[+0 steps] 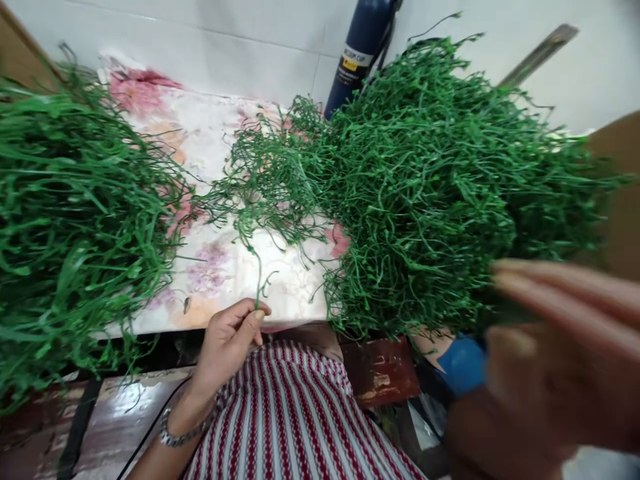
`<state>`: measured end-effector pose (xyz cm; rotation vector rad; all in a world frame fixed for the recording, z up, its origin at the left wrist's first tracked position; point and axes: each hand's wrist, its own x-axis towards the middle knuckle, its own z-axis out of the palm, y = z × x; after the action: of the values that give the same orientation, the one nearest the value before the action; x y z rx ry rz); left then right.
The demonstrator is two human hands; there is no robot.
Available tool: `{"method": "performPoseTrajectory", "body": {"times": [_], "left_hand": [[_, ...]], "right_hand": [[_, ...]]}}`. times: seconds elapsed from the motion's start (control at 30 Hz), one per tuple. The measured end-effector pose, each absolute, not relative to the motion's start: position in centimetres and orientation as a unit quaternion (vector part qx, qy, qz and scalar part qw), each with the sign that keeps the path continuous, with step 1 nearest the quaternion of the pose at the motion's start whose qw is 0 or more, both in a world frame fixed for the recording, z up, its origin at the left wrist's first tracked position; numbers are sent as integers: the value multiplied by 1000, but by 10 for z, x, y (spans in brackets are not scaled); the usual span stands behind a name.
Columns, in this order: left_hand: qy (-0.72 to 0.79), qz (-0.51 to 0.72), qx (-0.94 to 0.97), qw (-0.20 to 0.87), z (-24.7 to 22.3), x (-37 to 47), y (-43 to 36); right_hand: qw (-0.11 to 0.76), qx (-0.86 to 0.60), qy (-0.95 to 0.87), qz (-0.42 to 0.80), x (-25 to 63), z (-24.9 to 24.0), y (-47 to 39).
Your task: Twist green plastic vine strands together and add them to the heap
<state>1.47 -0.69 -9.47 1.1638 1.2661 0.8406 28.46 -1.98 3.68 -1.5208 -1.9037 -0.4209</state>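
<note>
Between thumb and fingers my left hand (235, 337) pinches a thin green branched stem (259, 277) by its lower end, near the front edge of the table. A metal bracelet circles that wrist. My right hand (560, 327) is raised close to the camera at the right, blurred, with fingers stretched and thumb apart; nothing shows in it. Behind it rises a large heap of similar green stems (425, 180). Another big pile of green stems (75, 213) fills the left side. A looser spread of stems (280, 173) lies between the two, above my left hand.
A flowered white cloth (215, 267) covers the table. A dark blue vacuum cup (353, 67) stands by the tiled wall behind. Brown cardboard (620, 187) borders the right heap, with more cardboard (25, 50) at the upper left. A dark red wooden surface (383, 373) lies below the table edge.
</note>
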Motion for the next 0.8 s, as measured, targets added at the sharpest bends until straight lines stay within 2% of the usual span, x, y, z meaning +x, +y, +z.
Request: {"method": "performPoseTrajectory", "body": {"times": [0.03,0.13,0.27,0.37,0.43,0.57,0.67,0.8], "left_hand": [[533,349,517,572,-91,15,-9],[479,310,619,539,-84,16,-19],[429,213,729,488,-86,10,-32],[453,163,739,472,-88,0,-36],[474,185,715,480,-84,-9,-38],[571,340,610,432,-69,-19,-41],[621,410,543,390,-62,-12,-34],[630,480,443,421,-69,0,-11]], "right_hand": [[353,-534,-763,-90,271,23,-19],[331,-499,-782,172,225,-23,-3],[378,-470,-635,483,177,-67,20],[381,-420,-550,613,163,-78,20],[387,-411,-544,621,161,-80,16],[383,-418,-594,571,160,-85,6],[397,-429,-664,466,158,-87,5],[432,-373,-753,325,157,-87,8]]}}
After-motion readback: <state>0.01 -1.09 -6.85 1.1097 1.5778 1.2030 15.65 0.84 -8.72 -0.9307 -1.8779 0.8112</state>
